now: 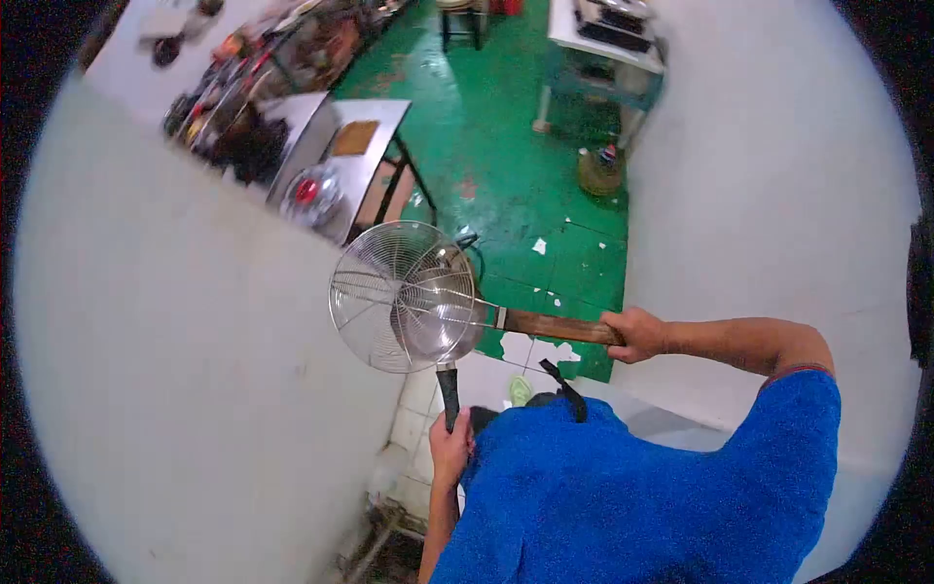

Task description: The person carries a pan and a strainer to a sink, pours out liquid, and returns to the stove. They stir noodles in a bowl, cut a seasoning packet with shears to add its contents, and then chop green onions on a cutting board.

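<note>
Your right hand (637,334) has its fingers round the brown wooden-handled wire-mesh strainer (401,290), mesh leftward; your left hand (449,448) grips the black-handled steel pan (449,391). Mesh overlaps pan; contact unclear.

Blue top (623,487), bare forearms and a pale shoe (520,391), as we see them from above.
We make out a vivid, plain blue fabric with soft creases, filling the near part of the view; its right sleeve (800,414) is short, and we notice a thin reddish line along its hem close to the elbow. We cannot tell where the left sleeve ends. Both the left hand (450,448) and the right hand (637,336) are bare, fingers uncovered. At the top's far edge we spot a narrow black strap (564,389), squared at its tip, and to its left some dark clothing (482,420), too blurred for us to name. The shoe, farther off, is light yellow-green; its markings are too small for us to read.
</note>
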